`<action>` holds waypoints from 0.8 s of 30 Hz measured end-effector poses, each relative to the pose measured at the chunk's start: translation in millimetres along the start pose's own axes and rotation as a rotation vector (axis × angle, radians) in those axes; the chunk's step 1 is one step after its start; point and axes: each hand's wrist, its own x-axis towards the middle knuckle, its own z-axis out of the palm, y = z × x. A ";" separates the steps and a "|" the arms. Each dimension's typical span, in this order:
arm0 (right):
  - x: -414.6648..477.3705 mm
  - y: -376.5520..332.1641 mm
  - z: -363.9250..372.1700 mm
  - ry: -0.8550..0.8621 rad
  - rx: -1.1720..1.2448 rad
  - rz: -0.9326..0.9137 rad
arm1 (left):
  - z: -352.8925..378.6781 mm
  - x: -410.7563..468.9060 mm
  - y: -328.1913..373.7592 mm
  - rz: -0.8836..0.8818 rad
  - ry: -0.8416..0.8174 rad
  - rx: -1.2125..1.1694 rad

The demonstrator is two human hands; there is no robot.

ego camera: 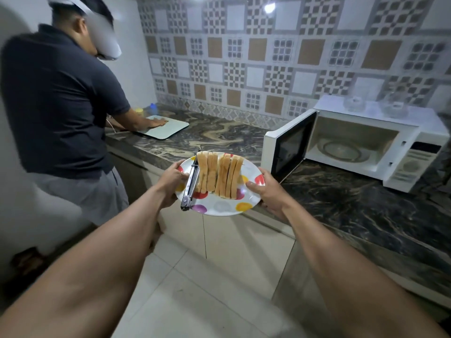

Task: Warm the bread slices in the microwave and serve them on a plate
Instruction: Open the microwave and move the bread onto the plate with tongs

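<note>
left hand [172, 178] grips plate [220, 207] rim | right hand [264, 189] grips opposite rim | bread [218, 175], tongs [191, 184] between grips | microwave [366, 142] open beyond right hand

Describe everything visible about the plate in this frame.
The plate is white and glossy with red, yellow, purple and grey spots. It is held in the air near the counter edge, left hand and right hand gripping opposite rims. It carries a row of bread slices and metal tongs beside them.
</note>
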 end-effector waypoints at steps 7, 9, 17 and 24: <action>89.8 -9.5 23.9 -0.036 -0.021 -0.030 | -26.2 74.6 27.6 -0.013 0.047 0.008; 119.6 -11.1 27.2 -0.032 -0.049 -0.039 | -32.3 104.5 34.0 -0.001 0.050 -0.005; 217.6 -10.5 30.4 -0.023 -0.018 -0.046 | -40.7 214.2 49.9 -0.002 0.034 -0.005; 275.6 -8.2 27.2 0.004 -0.077 -0.035 | -37.4 288.0 55.4 -0.001 0.008 0.018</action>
